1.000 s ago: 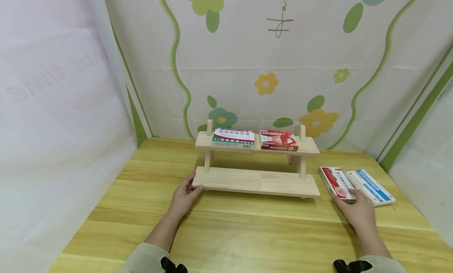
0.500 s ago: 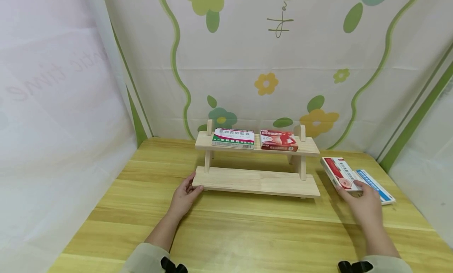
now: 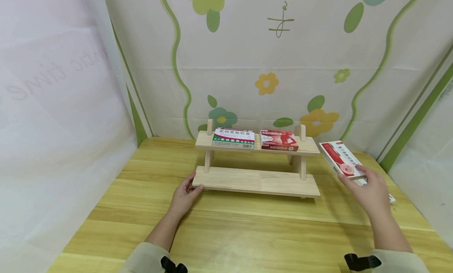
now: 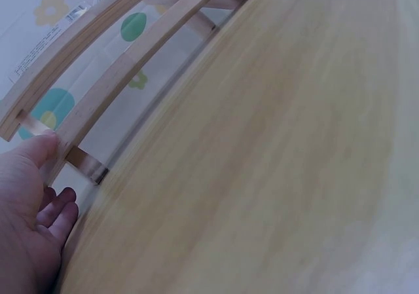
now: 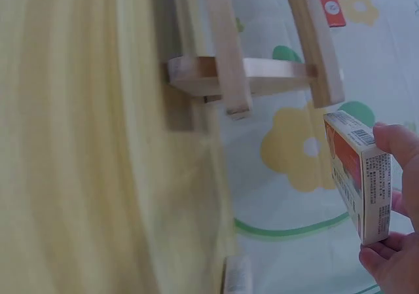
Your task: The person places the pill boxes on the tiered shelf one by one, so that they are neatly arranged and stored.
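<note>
A two-tier wooden shelf [image 3: 256, 182] stands on the table in the head view. My left hand [image 3: 185, 195] grips the left end of its lower board, with the thumb at the front edge; the left wrist view shows the thumb [image 4: 40, 148] against the wood and the other fingers below it. Right of the shelf, my right hand [image 3: 371, 188] holds a red-and-white medicine box [image 3: 341, 159] by its near end, between thumb and fingers. In the right wrist view this box [image 5: 366, 183] is off the table. Beneath it lies a blue-and-white medicine box [image 3: 391, 198], mostly hidden.
On the upper board lie a white, green and magenta medicine box [image 3: 233, 138] and a red medicine box [image 3: 278, 140]. A flower-printed cloth [image 3: 240, 49] hangs behind the wooden table [image 3: 247, 233]. White cloth [image 3: 63, 127] hangs along the left side.
My right hand has lifted the red-and-white medicine box off the table, up and away from me, so it now covers most of the blue-and-white one. My left hand stays on the shelf.
</note>
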A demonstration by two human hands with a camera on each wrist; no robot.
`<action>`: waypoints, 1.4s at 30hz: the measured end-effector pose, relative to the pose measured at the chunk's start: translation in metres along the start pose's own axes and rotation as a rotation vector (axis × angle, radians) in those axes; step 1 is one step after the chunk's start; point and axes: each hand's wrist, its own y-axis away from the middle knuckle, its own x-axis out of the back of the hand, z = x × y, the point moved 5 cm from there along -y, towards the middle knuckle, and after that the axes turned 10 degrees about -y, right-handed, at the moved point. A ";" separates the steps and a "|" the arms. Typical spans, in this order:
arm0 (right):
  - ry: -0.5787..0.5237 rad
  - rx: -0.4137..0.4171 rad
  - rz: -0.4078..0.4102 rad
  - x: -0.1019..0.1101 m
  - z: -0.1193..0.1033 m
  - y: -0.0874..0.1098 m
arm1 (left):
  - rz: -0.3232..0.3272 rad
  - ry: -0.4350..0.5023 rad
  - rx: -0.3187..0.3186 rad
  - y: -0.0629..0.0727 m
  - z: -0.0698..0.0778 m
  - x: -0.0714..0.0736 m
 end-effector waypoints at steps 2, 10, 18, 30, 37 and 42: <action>0.011 0.028 0.012 0.004 -0.010 -0.001 | 0.000 0.001 0.003 0.000 0.000 0.000; -0.022 0.082 0.011 0.018 -0.045 -0.004 | -0.007 -0.013 0.001 0.001 0.000 0.000; -0.051 0.107 -0.041 0.016 -0.081 -0.004 | -0.012 -0.008 0.003 0.001 0.000 0.000; -0.132 0.195 -0.140 -0.005 -0.126 -0.002 | -0.013 0.005 0.004 -0.001 -0.001 0.000; -0.196 0.284 -0.170 -0.022 -0.143 0.003 | -0.010 0.006 0.009 -0.002 -0.001 0.000; -0.228 0.313 -0.224 -0.035 -0.158 0.009 | -0.011 0.014 0.012 -0.001 -0.002 -0.001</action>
